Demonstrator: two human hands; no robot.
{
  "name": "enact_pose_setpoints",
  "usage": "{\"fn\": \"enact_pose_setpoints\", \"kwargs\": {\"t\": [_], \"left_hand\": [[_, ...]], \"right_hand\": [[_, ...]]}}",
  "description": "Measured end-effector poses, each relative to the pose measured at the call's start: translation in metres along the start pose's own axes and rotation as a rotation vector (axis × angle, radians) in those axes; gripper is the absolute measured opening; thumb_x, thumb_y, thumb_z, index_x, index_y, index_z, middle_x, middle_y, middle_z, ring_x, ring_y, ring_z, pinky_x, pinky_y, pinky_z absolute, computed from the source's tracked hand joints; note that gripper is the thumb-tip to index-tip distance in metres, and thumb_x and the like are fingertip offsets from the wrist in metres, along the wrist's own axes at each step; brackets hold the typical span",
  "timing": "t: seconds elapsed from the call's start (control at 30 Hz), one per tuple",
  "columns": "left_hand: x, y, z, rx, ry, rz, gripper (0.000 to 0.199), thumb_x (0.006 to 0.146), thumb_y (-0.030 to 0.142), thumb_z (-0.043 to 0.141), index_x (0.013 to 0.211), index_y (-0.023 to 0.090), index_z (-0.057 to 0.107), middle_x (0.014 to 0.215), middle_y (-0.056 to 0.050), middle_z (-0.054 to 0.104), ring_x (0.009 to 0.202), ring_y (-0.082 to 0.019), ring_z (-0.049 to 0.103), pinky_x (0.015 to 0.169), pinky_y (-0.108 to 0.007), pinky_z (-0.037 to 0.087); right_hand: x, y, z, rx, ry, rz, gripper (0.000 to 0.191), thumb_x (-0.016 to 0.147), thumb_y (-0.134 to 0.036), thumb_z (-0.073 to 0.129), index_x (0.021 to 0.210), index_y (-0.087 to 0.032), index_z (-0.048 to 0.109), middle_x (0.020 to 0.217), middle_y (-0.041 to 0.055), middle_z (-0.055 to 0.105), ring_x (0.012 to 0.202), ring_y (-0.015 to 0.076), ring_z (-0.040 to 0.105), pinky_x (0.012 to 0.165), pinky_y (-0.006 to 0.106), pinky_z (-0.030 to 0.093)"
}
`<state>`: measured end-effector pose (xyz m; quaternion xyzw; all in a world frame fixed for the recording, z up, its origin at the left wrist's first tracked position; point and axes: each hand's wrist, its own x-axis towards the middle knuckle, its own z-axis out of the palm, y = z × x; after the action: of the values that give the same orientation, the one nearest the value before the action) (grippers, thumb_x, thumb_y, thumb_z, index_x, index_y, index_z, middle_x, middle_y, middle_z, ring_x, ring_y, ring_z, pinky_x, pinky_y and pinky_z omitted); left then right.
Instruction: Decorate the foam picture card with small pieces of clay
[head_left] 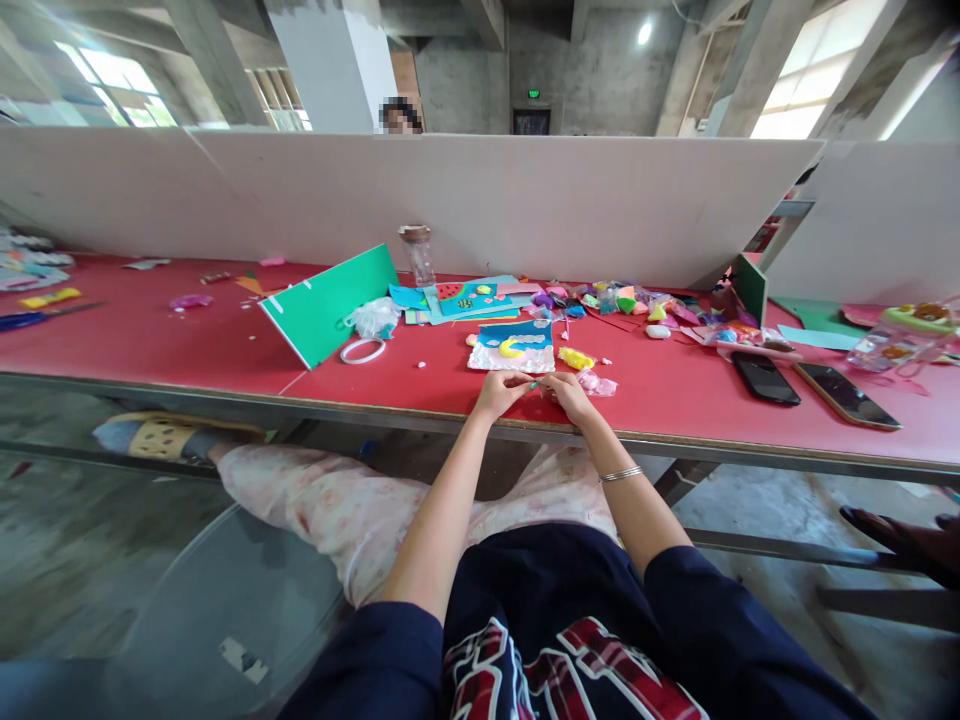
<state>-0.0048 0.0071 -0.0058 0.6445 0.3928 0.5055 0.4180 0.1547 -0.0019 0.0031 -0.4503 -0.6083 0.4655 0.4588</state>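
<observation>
My left hand (504,394) and my right hand (566,393) meet at the table's front edge, fingertips pinched together. Between them shows a small green piece (535,385), which looks like modelling clay; the fingers partly hide it. Just beyond lies a picture card (525,352) with a blue top, a pale lower part and a yellow crescent (512,348) on it. To the right of the card is a yellow packet (576,358). A crumpled pink wrapper (598,383) lies beside my right hand.
A green board (330,310) leans at the left, near a white ring (363,351) and a clear jar (418,258). Colourful clay packets (626,303) lie at the back right. Two phones, one black (765,378), rest farther right. A pale partition (450,200) runs behind.
</observation>
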Motion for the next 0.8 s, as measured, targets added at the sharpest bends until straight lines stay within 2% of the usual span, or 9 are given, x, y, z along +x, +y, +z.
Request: {"fn": "enact_pose_setpoints", "kwargs": {"t": [0.63, 0.8], "left_hand": [[0.0001, -0.0002, 0.0000, 0.004, 0.022, -0.027, 0.018, 0.062, 0.026, 0.069, 0.075, 0.013, 0.070, 0.074, -0.007, 0.070, 0.072, -0.020, 0.065, 0.068, -0.031, 0.051], [0.0000, -0.0006, -0.0005, -0.001, 0.023, -0.043, 0.019, 0.061, 0.026, 0.069, 0.076, 0.013, 0.070, 0.074, -0.007, 0.070, 0.072, -0.021, 0.065, 0.066, -0.031, 0.052]], "right_hand": [[-0.0027, -0.0049, 0.0044, -0.114, -0.018, -0.005, 0.029, 0.073, -0.037, 0.046, 0.054, -0.016, 0.048, 0.051, -0.0015, 0.046, 0.050, 0.0095, 0.039, 0.052, 0.025, 0.028], [-0.0040, -0.0073, 0.0060, -0.114, -0.016, 0.000, 0.034, 0.074, -0.043, 0.050, 0.053, -0.016, 0.049, 0.050, -0.0011, 0.049, 0.051, 0.0101, 0.042, 0.054, 0.025, 0.030]]}}
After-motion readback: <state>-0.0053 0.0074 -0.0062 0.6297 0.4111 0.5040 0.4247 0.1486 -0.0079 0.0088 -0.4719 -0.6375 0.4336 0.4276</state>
